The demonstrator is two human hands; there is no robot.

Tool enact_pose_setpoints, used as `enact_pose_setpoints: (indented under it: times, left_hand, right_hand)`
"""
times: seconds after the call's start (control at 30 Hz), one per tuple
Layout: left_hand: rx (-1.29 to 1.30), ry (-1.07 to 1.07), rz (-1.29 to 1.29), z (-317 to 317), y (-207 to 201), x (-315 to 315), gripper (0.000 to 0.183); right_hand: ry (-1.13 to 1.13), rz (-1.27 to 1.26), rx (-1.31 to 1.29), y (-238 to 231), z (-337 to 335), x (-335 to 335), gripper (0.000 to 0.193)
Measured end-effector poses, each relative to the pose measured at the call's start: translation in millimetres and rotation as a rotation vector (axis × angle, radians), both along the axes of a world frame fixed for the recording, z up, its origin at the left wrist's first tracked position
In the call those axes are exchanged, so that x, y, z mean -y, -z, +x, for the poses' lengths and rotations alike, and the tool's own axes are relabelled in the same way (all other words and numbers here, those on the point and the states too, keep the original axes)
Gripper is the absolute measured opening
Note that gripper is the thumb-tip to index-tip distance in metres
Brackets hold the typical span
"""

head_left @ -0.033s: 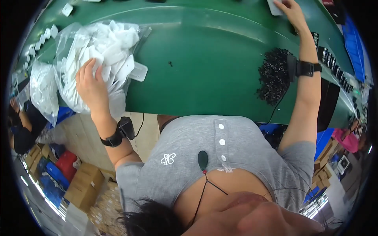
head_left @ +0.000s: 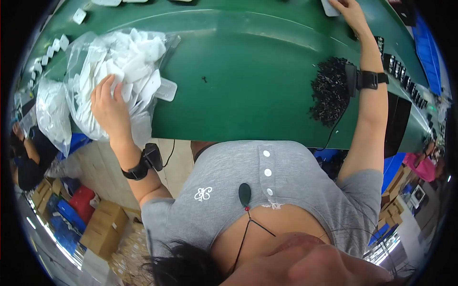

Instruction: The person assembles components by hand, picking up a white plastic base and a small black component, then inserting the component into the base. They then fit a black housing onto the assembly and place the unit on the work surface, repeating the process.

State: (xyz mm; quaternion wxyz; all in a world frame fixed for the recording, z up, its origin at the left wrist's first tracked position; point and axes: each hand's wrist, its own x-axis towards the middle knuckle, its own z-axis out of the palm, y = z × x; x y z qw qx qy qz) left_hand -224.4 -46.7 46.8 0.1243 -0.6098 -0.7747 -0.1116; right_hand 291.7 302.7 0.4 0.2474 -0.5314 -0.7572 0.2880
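Note:
A clear plastic bag [head_left: 168, 49] spills a heap of flat white plastic pieces [head_left: 138, 52] at the left of the table. On the heap's near left side rests my left hand [head_left: 110, 109], its fingers apart and touching the pieces; nothing is plainly gripped. My right hand [head_left: 353, 15] is stretched to the far right, thumb and fingers closed on the edge of a flat white plate [head_left: 330, 7]. The upper frame edge cuts off part of this plate. Below that forearm lies a pile of small black parts [head_left: 329, 93].
A second clear bag [head_left: 53, 112] sits at the far left. Small white pieces [head_left: 56, 45] line the left side; black parts [head_left: 403, 76] form a row at right. A tiny black bit [head_left: 204, 79] lies on the green table [head_left: 238, 95]. Other people [head_left: 422, 167] are at both sides.
The view has tilted slightly, so more of the white pieces along the far edge shows. Both hands keep nearly the same places, and the right still grips its plate.

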Motion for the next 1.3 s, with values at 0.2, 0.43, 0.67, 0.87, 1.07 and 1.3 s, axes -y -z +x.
enact_pose_setpoints:
  times: [0.2,0.43,0.67,0.87,1.07,1.3]
  left_hand:
    - [-0.152,-0.02,-0.1,5.3,-8.9,-10.4,0.038]
    - [-0.244,-0.033,-0.127,-6.1,-2.7,-24.8,0.027]
    - [-0.173,-0.057,-0.131,-10.3,0.6,-11.1,0.029]
    - [-0.14,-0.049,-0.095,-5.8,-0.1,-11.6,0.028]
    - [-0.13,-0.049,-0.084,-4.3,-1.5,-12.0,0.028]
    - [-0.116,-0.061,-0.074,-2.4,-1.4,-11.8,0.028]
  right_hand:
    - [0.073,0.024,0.047,-9.5,-3.5,12.9,0.04]
    - [0.216,0.217,0.036,-4.0,5.5,33.5,0.044]
    - [0.149,0.365,0.266,-15.1,-29.3,57.0,0.064]
    - [0.07,0.392,0.239,-17.6,-36.8,54.2,0.063]
    - [-0.024,0.369,0.197,-20.5,-36.0,50.8,0.061]
    - [-0.037,0.327,0.196,-19.7,-35.8,48.0,0.061]
